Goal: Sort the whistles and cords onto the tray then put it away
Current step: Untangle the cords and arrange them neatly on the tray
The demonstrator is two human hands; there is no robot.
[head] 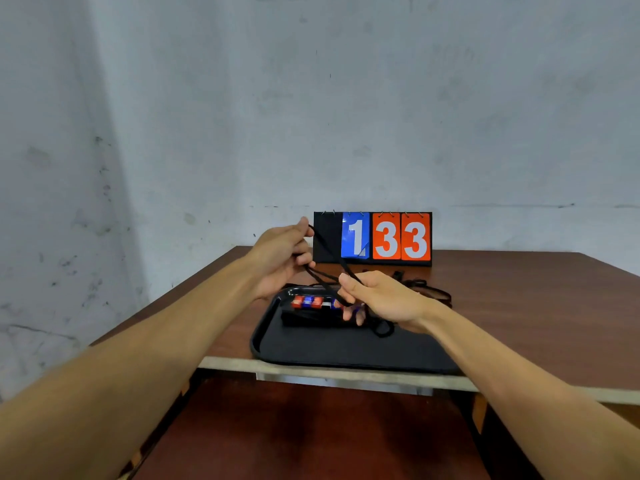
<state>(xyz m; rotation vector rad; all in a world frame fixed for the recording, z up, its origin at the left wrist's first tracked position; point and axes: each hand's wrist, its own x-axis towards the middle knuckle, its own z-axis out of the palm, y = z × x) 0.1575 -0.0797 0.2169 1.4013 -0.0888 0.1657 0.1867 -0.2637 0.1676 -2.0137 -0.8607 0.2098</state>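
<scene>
Stretching a black cord (327, 271) between them, left hand (280, 261) closed on its upper end at 11 o'clock, right hand (377, 299) pinching the lower end just above the tray (346, 351). Whistles (308, 302) sit in a row at the tray's 12 o'clock edge, bundled cords beneath them. More loose cords (429, 289) lie at 2 o'clock on the table (519, 306). Best folded evenly before laying it alongside the bundle.

flip scoreboard (373, 238) | blue card: "1" | two orange cards: "3", "3"
</scene>
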